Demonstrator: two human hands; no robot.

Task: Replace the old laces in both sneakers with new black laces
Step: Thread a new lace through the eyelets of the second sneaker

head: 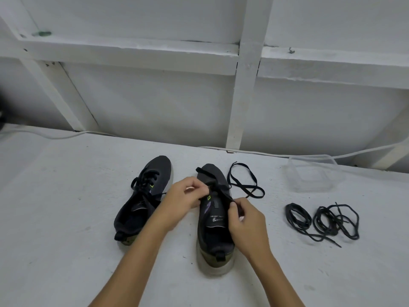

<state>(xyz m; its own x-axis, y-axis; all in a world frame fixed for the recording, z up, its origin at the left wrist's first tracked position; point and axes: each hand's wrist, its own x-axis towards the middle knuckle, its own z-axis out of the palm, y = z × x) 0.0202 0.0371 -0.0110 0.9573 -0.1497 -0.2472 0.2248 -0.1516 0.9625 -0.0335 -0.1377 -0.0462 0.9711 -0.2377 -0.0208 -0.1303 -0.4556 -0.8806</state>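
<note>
A pale, slightly speckled table (66,218) fills the lower half of the view, running back to a white painted wall (155,103) braced with white beams. A thin white cable (55,135) trails along the table's far edge. Left of centre stands the left sneaker (143,196), dark, toe pointing away, its laces threaded. Just beside it the left hand (184,197) has its fingers curled, pinching a black lace (247,187) at the eyelets of the right sneaker (213,218), which stands upright with its heel toward the viewer. The right hand (245,220) pinches the same lace on the shoe's right side, fingers bent tight round it. The rest of that lace loops loosely on the table past the shoe's toe. Farther right, near the wall, sits a clear plastic container (312,176); nearer the viewer lie two coiled black laces (321,220), side by side.
</note>
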